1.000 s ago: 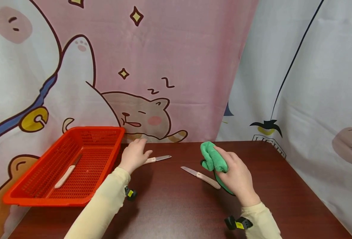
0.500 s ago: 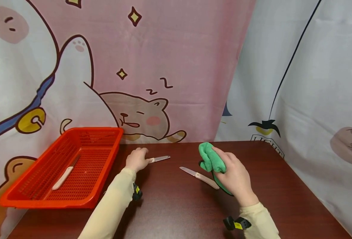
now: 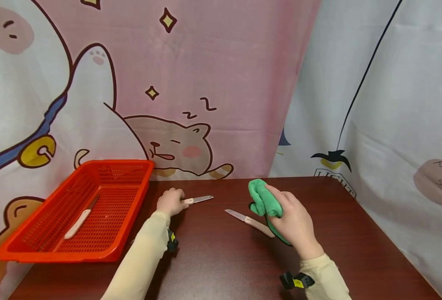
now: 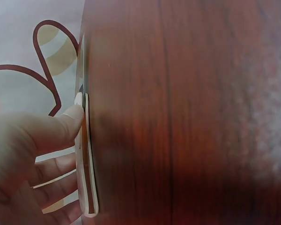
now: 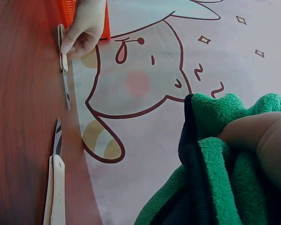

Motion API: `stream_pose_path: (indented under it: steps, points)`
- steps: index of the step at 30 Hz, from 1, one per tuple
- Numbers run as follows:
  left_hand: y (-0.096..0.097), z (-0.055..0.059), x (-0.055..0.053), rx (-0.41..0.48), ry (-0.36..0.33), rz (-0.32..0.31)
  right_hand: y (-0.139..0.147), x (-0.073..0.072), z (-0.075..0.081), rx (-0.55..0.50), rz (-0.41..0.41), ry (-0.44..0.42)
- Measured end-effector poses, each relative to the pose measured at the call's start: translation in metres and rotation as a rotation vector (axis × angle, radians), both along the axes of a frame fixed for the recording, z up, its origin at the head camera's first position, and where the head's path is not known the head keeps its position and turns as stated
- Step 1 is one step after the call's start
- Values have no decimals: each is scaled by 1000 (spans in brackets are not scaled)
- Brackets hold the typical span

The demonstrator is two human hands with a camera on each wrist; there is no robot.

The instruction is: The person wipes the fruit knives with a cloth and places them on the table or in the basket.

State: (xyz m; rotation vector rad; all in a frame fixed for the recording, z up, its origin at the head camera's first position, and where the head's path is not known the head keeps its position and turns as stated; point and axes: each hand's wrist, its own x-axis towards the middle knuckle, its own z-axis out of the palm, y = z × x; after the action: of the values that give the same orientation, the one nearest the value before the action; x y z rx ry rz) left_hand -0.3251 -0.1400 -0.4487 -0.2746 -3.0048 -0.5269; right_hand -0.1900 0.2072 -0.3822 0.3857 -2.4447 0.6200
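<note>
With the thumb on one side and fingers on the other, my left hand (image 3: 170, 202) pinches the cream handle of a folding knife (image 4: 87, 159). That knife lies unfolded on the table, its blade pointing right in the head view. My right hand (image 3: 294, 218) grips a bunched green towel (image 3: 263, 198) with dark edging, a fold of it hanging below the palm. A second unfolded folding knife (image 3: 257, 225) lies on the table just left of the towel, blade toward the back left. The right wrist view shows both knives and the towel (image 5: 220, 154) up close.
At the left stands a red plastic basket (image 3: 110, 255) with slotted walls. Inside it lies another knife (image 3: 79, 223) with a pale handle. The dark brown table (image 3: 206, 266) ends at a printed curtain (image 3: 243, 104) along the back.
My left hand has come down and closed on the handle of the farther knife. My right hand has stayed in place with the towel. The view has shifted slightly.
</note>
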Motion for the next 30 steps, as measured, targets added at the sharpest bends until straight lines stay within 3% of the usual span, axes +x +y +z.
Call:
stream_pose_path:
  steps: [20,30]
  points:
    - [2,-2,-4,-40,-64,51,0,0,1,-2,-1,9]
    - [1,-3,-1,44,-68,-2,2,-1,0,5,-9,16]
